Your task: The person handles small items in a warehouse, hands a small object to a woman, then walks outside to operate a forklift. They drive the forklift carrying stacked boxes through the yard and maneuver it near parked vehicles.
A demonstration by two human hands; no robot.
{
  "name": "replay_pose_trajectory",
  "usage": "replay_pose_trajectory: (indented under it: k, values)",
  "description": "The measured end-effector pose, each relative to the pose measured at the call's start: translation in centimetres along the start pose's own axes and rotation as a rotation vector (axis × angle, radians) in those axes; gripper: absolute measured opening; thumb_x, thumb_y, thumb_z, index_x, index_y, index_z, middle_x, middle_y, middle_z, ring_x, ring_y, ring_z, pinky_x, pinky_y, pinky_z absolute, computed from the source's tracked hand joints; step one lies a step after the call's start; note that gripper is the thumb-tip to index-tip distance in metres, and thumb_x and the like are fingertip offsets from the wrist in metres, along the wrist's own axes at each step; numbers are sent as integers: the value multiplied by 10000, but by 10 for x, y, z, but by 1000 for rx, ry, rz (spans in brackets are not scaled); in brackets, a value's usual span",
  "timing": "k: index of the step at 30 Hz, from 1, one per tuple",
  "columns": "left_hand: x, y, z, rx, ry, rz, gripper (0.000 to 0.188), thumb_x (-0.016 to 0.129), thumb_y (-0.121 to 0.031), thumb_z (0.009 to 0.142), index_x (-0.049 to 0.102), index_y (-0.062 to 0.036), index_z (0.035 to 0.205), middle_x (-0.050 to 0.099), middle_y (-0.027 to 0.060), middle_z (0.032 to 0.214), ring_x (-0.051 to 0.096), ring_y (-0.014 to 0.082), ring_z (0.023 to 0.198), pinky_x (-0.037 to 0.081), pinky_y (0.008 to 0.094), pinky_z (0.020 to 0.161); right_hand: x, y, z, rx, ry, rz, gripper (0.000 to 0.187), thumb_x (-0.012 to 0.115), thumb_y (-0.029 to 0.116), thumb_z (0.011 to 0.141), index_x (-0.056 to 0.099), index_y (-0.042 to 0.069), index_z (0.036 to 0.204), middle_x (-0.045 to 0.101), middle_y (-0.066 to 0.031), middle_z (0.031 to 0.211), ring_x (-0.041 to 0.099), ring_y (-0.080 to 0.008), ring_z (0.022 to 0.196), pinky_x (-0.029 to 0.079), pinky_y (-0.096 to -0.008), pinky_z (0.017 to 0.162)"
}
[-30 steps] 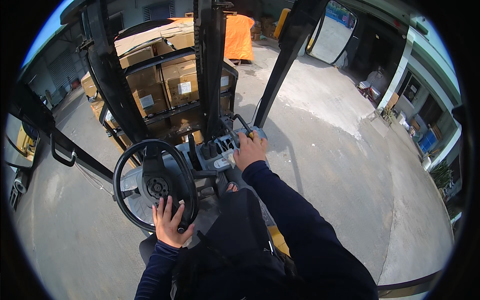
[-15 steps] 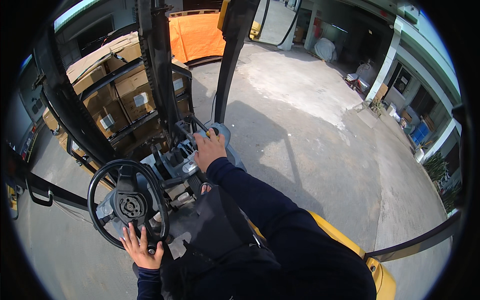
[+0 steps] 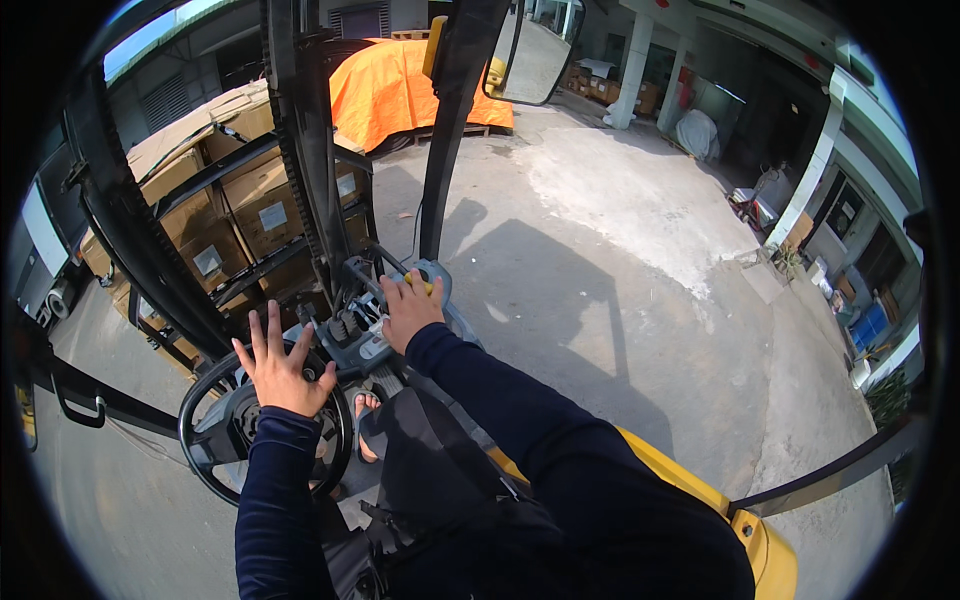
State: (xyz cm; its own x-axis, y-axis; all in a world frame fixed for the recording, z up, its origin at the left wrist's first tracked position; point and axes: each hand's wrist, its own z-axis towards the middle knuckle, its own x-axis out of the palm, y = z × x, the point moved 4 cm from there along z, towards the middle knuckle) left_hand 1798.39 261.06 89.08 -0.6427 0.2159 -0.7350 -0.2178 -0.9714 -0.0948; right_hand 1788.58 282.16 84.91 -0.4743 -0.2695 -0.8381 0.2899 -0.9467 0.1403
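Note:
My left hand (image 3: 281, 364) lies over the upper rim of the black steering wheel (image 3: 185, 420), its fingers spread and stretched forward. The palm covers part of the rim, so its exact contact is hidden. To the right, my right hand (image 3: 410, 315) rests on the grey control console (image 3: 372, 350) with bent fingers over a control lever. A yellow knob (image 3: 428, 287) shows beside those fingertips; the lever below is mostly hidden by the hand. Between wheel and console, my sandalled foot (image 3: 366, 425) shows on the floor of the forklift.
Stacked cardboard boxes (image 3: 265, 205) stand ahead behind the black mast (image 3: 297, 130). An orange tarp (image 3: 385, 90) covers a load beyond. A side mirror (image 3: 540, 55) hangs at the upper right. Concrete ground (image 3: 560, 260) stretches right toward a building with white pillars (image 3: 805, 165). A truck (image 3: 50, 260) stands left.
My left hand has moved from the lower rim of the wheel up to its upper rim, and the wheel has turned. Surroundings have shifted; more tarp shows. My right hand stays at the console.

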Motion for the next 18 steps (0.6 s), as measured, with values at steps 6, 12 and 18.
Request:
replay_pose_trajectory:
  k: [6, 12, 18]
  values:
    - [-24, 228, 13, -481, -126, 282, 521, 702, -476, 845, 656, -272, 1322, 327, 24, 1617, 289, 339, 1482, 202, 673, 1133, 66, 91, -35, 235, -73, 498, 884, 705, 299, 848, 226, 27, 1540, 338, -308, 1509, 300, -443, 1440, 258, -560, 1160]
    - [-55, 308, -127, -518, -339, 131, 539, 671, -399, 912, 576, -228, 1414, 428, 185, 1530, 421, 397, 1390, 319, 497, 1131, 153, 153, -27, 477, 737, 943, 1152, 439, 769, 881, 12, -64, 1552, 463, -365, 1400, 474, -421, 1332, 348, -411, 1108]
    - [-29, 170, -183, -233, -99, 509, 622, 647, -514, 870, 524, -337, 1454, 271, 134, 1632, 239, 405, 1494, 180, 649, 1156, 139, 164, 40, 426, 536, 1155, 1180, 418, 792, 885, 62, -137, 1520, 366, -391, 1466, 432, -423, 1369, 361, -360, 1122]
